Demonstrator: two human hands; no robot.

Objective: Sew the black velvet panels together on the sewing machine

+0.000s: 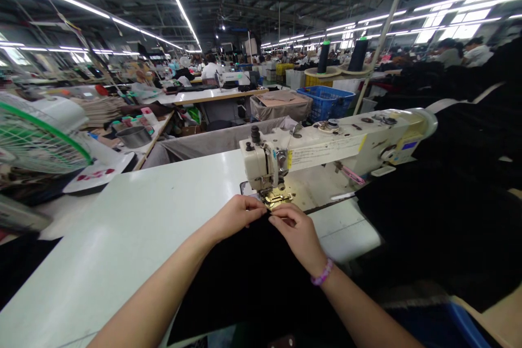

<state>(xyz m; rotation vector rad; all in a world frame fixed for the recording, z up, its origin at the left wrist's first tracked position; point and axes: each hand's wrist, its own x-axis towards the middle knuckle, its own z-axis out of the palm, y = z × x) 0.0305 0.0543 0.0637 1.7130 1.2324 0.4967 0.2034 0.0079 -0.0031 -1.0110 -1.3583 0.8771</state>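
A piece of black fabric hangs from both hands and spreads down over the table's front edge. My left hand pinches its top edge between thumb and fingers. Close beside it, my right hand grips the same edge, with a purple band around the wrist. Both sets of fingertips nearly meet just in front of the needle area of a white sewing machine. A brass-coloured plate lies lit under the machine head. Whether the fabric's edge touches the presser foot cannot be made out.
The white tabletop stretches left of the machine. A green-rimmed fan stands at the far left. Dark fabric is heaped on the right. Behind the machine are a blue basket and black thread cones. Other people sit farther back.
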